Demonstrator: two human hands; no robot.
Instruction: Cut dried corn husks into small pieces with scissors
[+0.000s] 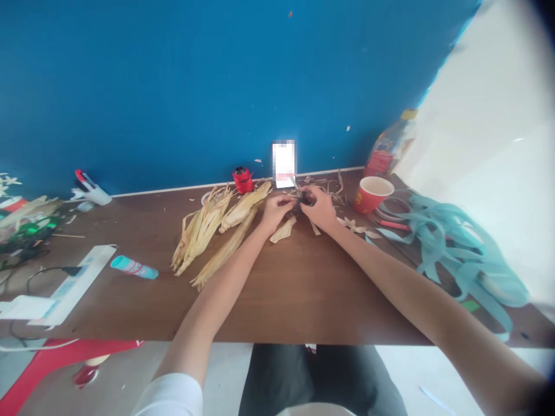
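The left grip (276, 211) and right grip (318, 207) meet, clamped on a small dark bundle (304, 200), with dried corn husks (202, 230) lying just beside the left grip.

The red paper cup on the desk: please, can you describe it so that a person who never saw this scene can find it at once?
Below the blue wall runs a brown wooden desk. Toward its right side, beyond the person's right hand, a red paper cup stands upright, just left of the teal strips. It is the only cup in view, red outside with a pale inside.
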